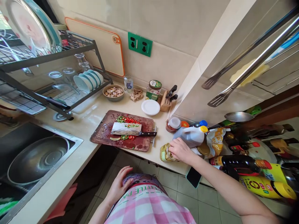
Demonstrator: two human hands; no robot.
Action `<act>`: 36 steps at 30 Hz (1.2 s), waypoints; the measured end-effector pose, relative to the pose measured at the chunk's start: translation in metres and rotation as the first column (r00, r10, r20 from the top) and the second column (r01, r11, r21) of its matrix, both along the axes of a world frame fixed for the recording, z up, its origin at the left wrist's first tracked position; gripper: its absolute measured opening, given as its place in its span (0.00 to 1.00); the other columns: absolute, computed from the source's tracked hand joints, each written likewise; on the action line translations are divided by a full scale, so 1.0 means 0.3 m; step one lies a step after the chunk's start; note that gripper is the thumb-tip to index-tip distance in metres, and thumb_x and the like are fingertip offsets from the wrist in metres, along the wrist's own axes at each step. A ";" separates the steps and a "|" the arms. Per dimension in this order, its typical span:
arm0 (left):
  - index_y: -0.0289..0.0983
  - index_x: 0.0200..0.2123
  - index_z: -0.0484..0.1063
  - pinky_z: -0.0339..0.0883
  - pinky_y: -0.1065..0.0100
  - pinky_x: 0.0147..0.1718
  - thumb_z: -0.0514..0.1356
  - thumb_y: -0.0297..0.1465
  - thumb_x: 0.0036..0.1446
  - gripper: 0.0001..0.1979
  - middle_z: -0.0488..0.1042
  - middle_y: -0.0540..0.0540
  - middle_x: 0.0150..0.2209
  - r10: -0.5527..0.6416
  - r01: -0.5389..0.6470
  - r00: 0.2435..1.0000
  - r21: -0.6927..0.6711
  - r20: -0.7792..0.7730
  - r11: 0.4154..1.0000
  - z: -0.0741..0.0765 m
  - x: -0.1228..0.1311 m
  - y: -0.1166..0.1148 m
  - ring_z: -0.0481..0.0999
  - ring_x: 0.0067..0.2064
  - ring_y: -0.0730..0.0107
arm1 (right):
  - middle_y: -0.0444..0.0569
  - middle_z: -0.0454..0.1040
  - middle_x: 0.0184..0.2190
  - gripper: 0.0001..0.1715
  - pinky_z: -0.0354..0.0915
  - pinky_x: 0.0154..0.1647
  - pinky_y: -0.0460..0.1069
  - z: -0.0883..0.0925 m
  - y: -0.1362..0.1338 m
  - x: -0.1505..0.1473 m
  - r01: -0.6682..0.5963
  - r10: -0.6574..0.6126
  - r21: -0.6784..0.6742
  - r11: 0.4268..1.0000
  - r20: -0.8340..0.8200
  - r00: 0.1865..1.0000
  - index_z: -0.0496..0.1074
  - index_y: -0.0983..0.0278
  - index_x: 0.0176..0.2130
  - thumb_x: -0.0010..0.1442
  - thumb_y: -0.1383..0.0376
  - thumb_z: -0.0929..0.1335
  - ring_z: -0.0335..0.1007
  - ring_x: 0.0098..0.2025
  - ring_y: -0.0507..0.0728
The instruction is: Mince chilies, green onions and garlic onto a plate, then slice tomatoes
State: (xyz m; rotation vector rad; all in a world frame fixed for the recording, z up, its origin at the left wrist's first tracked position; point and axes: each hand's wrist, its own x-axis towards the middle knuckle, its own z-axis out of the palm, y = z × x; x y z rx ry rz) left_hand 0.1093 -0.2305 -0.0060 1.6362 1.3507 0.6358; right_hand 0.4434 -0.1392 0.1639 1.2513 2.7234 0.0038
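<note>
My right hand (180, 150) is closed over the top of a glass jar (164, 153) with yellowish contents that lies at the counter's front edge. My left hand (120, 184) rests low against my pink checked apron, fingers loosely spread, holding nothing. A reddish-brown cutting board (102, 133) lies on the counter with chopped red and green chilli (127, 119) on it. A cleaver (127, 128) with a black handle lies flat across the board, untouched.
Right of the jar stand a white plastic jug (190, 135), sauce bottles (235, 161) and a phone (193, 177) overhanging the edge. Behind the board are a white plate (150, 107), a knife block (166, 102), a bowl of nuts (113, 92) and a dish rack (58, 77). A sink (35, 158) holds a pan at left.
</note>
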 end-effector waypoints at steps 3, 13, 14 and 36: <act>0.43 0.49 0.67 0.64 0.57 0.52 0.56 0.41 0.54 0.20 0.65 0.42 0.54 0.017 -0.017 1.000 -0.003 -0.003 1.000 -0.002 -0.001 -0.015 0.67 0.54 0.58 | 0.48 0.69 0.31 0.03 0.50 0.37 0.51 0.031 -0.011 0.012 0.053 -0.052 0.062 0.997 -0.012 0.999 0.69 0.63 0.28 0.53 0.70 0.65 0.59 0.36 0.56; 0.40 0.50 0.66 0.61 0.57 0.54 0.55 0.40 0.55 0.19 0.62 0.40 0.55 -0.041 0.041 0.999 -0.011 0.024 0.999 0.013 0.011 0.012 0.64 0.55 0.59 | 0.46 0.68 0.26 0.08 0.51 0.35 0.50 0.051 -0.076 0.088 0.306 -0.296 0.137 0.942 -0.085 0.951 0.68 0.63 0.23 0.51 0.72 0.64 0.62 0.32 0.55; 0.40 0.49 0.66 0.61 0.57 0.54 0.55 0.39 0.55 0.19 0.62 0.39 0.55 -0.046 0.047 0.998 -0.007 0.031 0.999 0.021 0.008 0.016 0.65 0.55 0.59 | 0.46 0.68 0.25 0.07 0.51 0.34 0.50 0.049 -0.082 0.103 0.309 -0.300 0.150 0.939 -0.085 0.950 0.68 0.62 0.23 0.51 0.71 0.63 0.62 0.32 0.55; 0.41 0.48 0.68 0.66 0.58 0.49 0.57 0.41 0.53 0.19 0.64 0.40 0.54 0.299 -0.296 0.954 -0.091 0.016 0.951 -0.016 -0.375 -0.044 0.66 0.54 0.57 | 0.48 0.72 0.34 0.05 0.55 0.41 0.51 -0.249 0.381 -0.855 0.370 -0.402 -0.155 0.916 -0.332 0.854 0.73 0.61 0.32 0.54 0.65 0.67 0.65 0.40 0.57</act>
